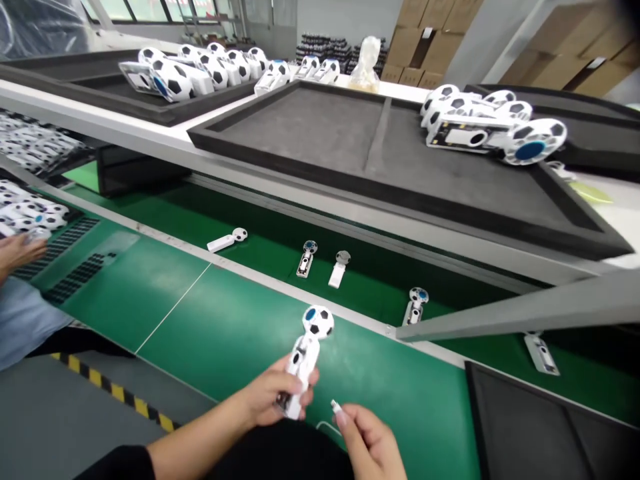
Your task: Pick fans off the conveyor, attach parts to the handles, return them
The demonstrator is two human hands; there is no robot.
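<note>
In the lower centre of the frame, the left hand [270, 395] pinched the football-headed device [311, 348], which looked assembled, while the right hand [373, 441] pinched a cable plug [335, 405], apart from it. The tabletop [240, 300] beneath was green, and cardboard boxes [442, 52] were stacked at the upper right

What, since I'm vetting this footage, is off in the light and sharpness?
Head view: windows washed out; soft sheen on the green bench; deep shadow beneath the shelf; cartons far right soft and skewed; lower right corner dark; gadget in the left hand bright, detail faint.
</note>
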